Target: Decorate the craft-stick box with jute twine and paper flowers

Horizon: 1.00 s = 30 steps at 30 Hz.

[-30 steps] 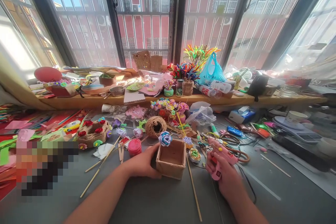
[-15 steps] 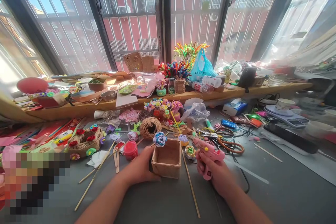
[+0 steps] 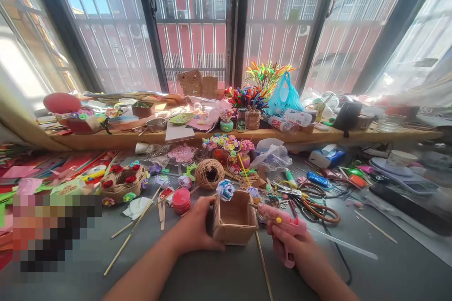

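My left hand [image 3: 197,225] grips the left side of a small open-topped brown box [image 3: 235,230], its thumb along the near lower edge. A blue and white paper flower [image 3: 225,190] sits at the box's far left corner. In my right hand [image 3: 291,242] is a pink hot glue gun [image 3: 282,220], fingers wrapped round its handle. The gun's nozzle points left and lies at the box's right rim; whether it touches cannot be made out. A lilac flower [image 3: 253,193] shows just behind the box's far right corner.
Behind the box lies a ball of twine [image 3: 209,174], with a red jar [image 3: 181,201] to the left. Scissors [image 3: 319,207] lie right of the glue gun. Thin wooden sticks [image 3: 130,235] rest at the left, and a twine-wrapped basket [image 3: 123,183] stands beyond them.
The glue gun has come closer to the box, its nozzle now at the right rim. The box has turned slightly in my left hand. The whole view has shifted.
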{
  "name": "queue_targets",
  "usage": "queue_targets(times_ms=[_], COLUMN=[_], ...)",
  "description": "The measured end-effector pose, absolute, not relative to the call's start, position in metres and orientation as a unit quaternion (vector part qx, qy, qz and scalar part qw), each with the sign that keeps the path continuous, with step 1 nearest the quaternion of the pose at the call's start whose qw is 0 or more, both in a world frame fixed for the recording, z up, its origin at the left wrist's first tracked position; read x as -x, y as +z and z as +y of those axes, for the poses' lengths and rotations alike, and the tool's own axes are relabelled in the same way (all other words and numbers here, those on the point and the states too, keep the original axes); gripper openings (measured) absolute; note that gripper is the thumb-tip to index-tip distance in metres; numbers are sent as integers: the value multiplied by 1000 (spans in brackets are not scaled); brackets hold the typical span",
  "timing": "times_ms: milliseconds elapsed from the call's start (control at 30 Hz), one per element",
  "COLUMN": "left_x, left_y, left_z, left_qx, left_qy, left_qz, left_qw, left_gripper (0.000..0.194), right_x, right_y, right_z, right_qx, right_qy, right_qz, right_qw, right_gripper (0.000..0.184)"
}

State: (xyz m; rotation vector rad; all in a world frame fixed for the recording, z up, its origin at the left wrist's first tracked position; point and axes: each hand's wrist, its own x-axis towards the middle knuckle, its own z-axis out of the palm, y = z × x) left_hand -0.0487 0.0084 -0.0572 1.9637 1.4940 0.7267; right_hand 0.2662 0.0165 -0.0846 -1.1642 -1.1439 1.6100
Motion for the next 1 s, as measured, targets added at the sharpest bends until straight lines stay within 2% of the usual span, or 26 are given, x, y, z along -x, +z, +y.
queue_targets(times_ms=[233, 300, 400, 467, 567, 633, 700, 767, 800, 900, 1000], left_x=[49, 49, 48, 47, 51, 55, 59, 57, 53, 27, -10], left_y=[-56, -57, -58, -59, -59, -55, -46, -30, -19, 18, 45], left_z=[9, 10, 12, 13, 13, 8, -2, -15, -20, -24, -9], left_qx=[-745, -743, -733, -728, -706, -682, -658, -639, -631, -710, -805], left_qy=[310, 310, 307, 304, 301, 303, 327, 375, 393, 329, 155], left_qz=[525, 526, 534, 537, 561, 588, 610, 630, 644, 619, 573], left_qw=[269, 275, 288, 299, 309, 314, 296, 231, 183, 65, -13], left_gripper=[114, 114, 115, 115, 127, 131, 108, 65, 49, 35, 29], right_x=[-265, -261, -260, -264, -277, -287, -295, -298, -298, -294, -290], right_y=[-76, -71, -59, -49, -40, -39, -44, -50, -53, -61, -67], right_z=[13, 10, 7, 10, 23, 34, 43, 47, 47, 45, 42], right_qx=[530, 540, 515, 468, 390, 359, 335, 312, 302, 291, 296], right_qy=[594, 573, 555, 559, 574, 587, 601, 611, 616, 641, 655], right_qz=[-496, -506, -495, -453, -362, -315, -287, -273, -270, -266, -264], right_qw=[347, 351, 427, 513, 623, 654, 667, 674, 676, 659, 643], right_gripper=[47, 43, 43, 34, 26, 27, 28, 27, 26, 24, 25])
